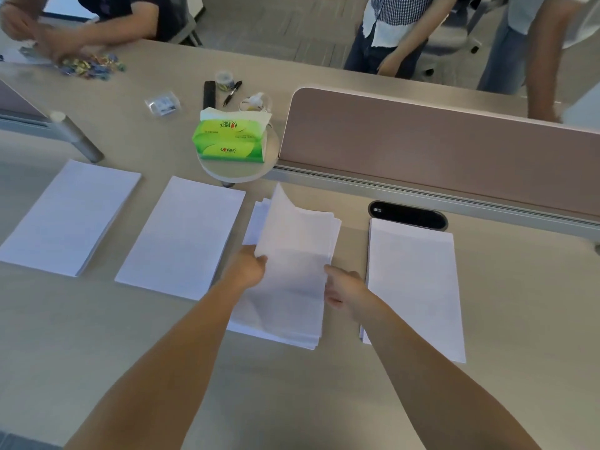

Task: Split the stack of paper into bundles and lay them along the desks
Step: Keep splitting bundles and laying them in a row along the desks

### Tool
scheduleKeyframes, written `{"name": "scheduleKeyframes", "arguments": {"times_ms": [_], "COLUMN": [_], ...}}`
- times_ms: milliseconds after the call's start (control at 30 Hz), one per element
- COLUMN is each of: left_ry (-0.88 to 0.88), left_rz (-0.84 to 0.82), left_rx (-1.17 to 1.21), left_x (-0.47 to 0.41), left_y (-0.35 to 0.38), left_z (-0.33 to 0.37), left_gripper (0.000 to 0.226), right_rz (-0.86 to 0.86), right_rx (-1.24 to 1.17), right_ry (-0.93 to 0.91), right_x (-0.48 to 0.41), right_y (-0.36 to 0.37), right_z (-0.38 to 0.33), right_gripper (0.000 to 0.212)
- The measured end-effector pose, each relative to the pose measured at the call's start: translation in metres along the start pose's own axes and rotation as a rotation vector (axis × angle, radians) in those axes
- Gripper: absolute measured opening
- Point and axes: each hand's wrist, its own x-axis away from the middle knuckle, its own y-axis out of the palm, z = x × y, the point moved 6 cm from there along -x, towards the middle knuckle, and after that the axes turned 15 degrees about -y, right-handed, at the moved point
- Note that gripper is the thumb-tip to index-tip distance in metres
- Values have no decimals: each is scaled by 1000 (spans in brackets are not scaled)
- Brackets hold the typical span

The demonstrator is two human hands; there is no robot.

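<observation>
Left hand (248, 269) gripped the left edge of a lifted sheaf (292, 235), raised off the middle stack (282, 319) on the desk (292, 401). Right hand (344, 285) touched the sheaf's right edge; grip unclear. Left of the stack lay near bundle (181, 237) and far-left bundle (69, 216); right bundle (414, 287) opposite. Beyond, a green tissue box (229, 139).

The counter (292, 401) is pale beige with a faint wood grain. The paper bundles (181, 238) along it are plain white. Near the far edge, a tissue pack (227, 139) is bright green with yellow-green swirls and white tissue on top. The divider panel (438, 147) is dusty mauve and the cable port (407, 216) glossy black. The pen (232, 92) is black. At the far left corner, clips (92, 67) are blue, gold and green. A person's shirt (399, 11) is blue-and-white check.
</observation>
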Motion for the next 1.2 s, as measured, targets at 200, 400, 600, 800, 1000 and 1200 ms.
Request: {"name": "scheduleKeyframes", "arguments": {"times_ms": [200, 400, 600, 800, 1000, 1200], "left_ry": [222, 372, 492, 449, 372, 306], "left_rz": [-177, -314, -225, -458, -504, -422], "left_rx": [413, 638, 601, 714, 793, 665], "left_x": [53, 94, 146, 222, 292, 308], "left_y": [-26, -5, 55, 147, 267, 357], "left_z": [11, 28, 80, 159, 213, 225], "left_gripper": [20, 15, 31, 10, 15, 26], "right_rz": [-19, -69, 379, 633, 640, 571], "right_rx": [-155, -333, -139, -107, -132, 8], "right_ry": [-192, -392, -769, -986, -1095, -844], "right_x": [6, 66, 140, 180, 191, 146], "right_y": [-18, -55, -142, -271, -404, -494], "right_z": [-22, -48, -63, -43, 7, 89], "right_gripper": [46, 39, 15, 19, 15, 21]}}
